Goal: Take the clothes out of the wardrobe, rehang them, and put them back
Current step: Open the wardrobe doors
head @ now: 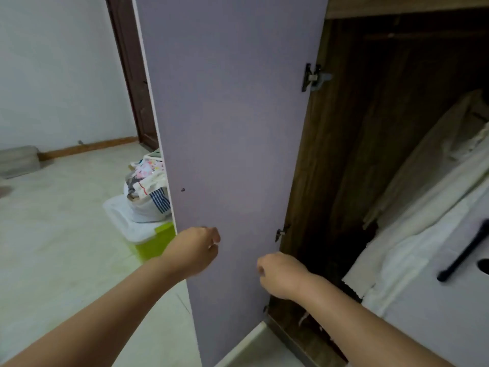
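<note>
The wardrobe's lilac door [232,115] stands swung open in front of me. My left hand [195,251] hovers before its lower part, fingers loosely curled and holding nothing. My right hand [281,274] is just to the right, near the door's hinge side, also loosely curled and empty. Inside the dark wooden wardrobe [352,154], cream and white clothes [428,186] hang at the right. A hanging rail [423,35] runs dimly across the top.
A second pale door with a black handle [465,256] shows at the right edge. Left of the open door, a white bag of clothes [148,189] sits on a green lidded bin [150,242]. Pale floor [60,221] stretches to the left.
</note>
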